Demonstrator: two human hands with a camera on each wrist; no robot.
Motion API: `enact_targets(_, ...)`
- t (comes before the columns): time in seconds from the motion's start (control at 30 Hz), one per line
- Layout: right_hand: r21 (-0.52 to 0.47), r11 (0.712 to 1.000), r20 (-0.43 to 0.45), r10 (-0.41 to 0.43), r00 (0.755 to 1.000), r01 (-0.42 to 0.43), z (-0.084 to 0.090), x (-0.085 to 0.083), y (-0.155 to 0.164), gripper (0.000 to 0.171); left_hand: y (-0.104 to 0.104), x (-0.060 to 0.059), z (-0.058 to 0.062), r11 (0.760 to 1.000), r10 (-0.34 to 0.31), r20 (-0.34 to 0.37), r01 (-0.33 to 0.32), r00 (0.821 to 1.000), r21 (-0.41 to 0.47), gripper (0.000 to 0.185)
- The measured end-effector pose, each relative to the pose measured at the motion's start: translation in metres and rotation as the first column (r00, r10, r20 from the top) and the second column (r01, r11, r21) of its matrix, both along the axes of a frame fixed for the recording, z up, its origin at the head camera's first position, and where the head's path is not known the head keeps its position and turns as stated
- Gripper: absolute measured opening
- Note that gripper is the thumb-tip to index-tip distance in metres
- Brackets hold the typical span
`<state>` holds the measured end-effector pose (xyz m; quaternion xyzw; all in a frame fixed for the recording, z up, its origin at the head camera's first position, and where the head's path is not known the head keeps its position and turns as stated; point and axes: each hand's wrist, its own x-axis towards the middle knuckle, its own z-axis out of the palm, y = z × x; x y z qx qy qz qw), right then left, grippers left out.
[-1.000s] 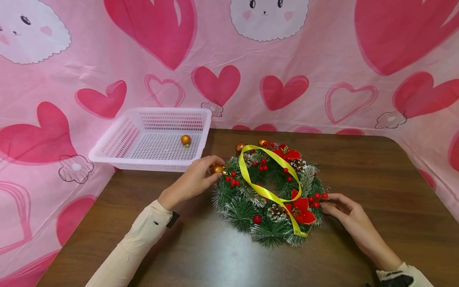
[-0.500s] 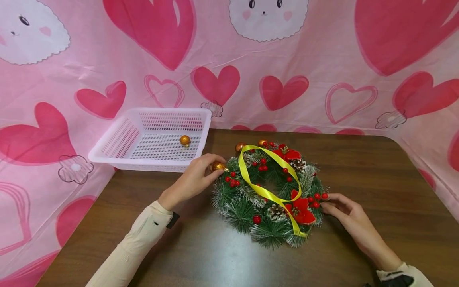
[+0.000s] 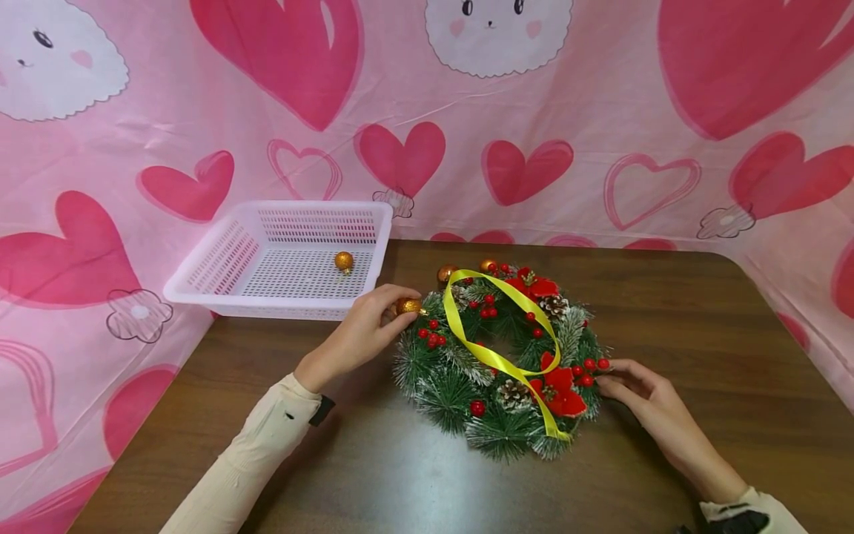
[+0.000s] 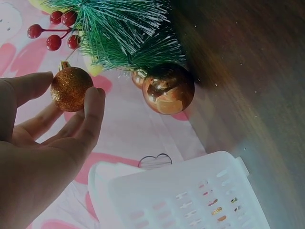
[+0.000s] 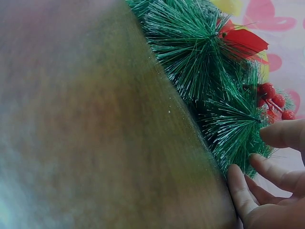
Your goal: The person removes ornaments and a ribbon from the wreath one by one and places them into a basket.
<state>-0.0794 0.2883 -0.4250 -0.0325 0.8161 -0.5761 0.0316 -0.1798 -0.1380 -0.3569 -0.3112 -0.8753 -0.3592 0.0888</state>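
Note:
A green Christmas wreath [image 3: 443,397] with frosted tips, red berries, red flowers and pine cones lies on the table. A yellow ribbon [image 3: 483,356] is looped over its top. At the wreath's left edge, my left hand [image 3: 360,326] pinches a glittery gold bauble [image 4: 71,89] between thumb and fingers, its cap towards the greenery. On the opposite side, my right hand [image 3: 647,400] holds the outer sprigs beside a cluster of red berries [image 3: 587,371]. In the right wrist view, the fingers [image 5: 281,133] and thumb meet the needle tips.
A white slotted basket [image 3: 280,305] stands at the back left with another gold bauble [image 3: 343,261] inside. A shiny copper bauble [image 4: 168,89] and a smaller gold one [image 3: 488,265] sit at the wreath's far edge. Behind the brown table [image 3: 700,311] hangs a pink heart-print cloth.
My left hand has shifted slightly upward and right with the bauble, against the wreath's edge. The right hand and the wreath have stayed in place.

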Motion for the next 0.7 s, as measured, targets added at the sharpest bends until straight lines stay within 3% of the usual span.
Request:
enact_targets(0.47, 0.011, 1.000, -0.009, 0.008, 1.000, -0.007, 0.0005, -0.0005, 0.0006, 0.036, 0.0016, 0.0024, 0.0024, 1.000, -0.026, 0.045, 0.026, 0.999, 0.012, 0.034)
enact_targets(0.7, -0.001, 1.000, -0.010, 0.005, 1.000, -0.005, -0.0008, -0.0001, 0.0008, 0.034, 0.0050, 0.0045, 0.0023, 0.999, -0.038, 0.025, 0.038, 0.999, 0.011, 0.034)
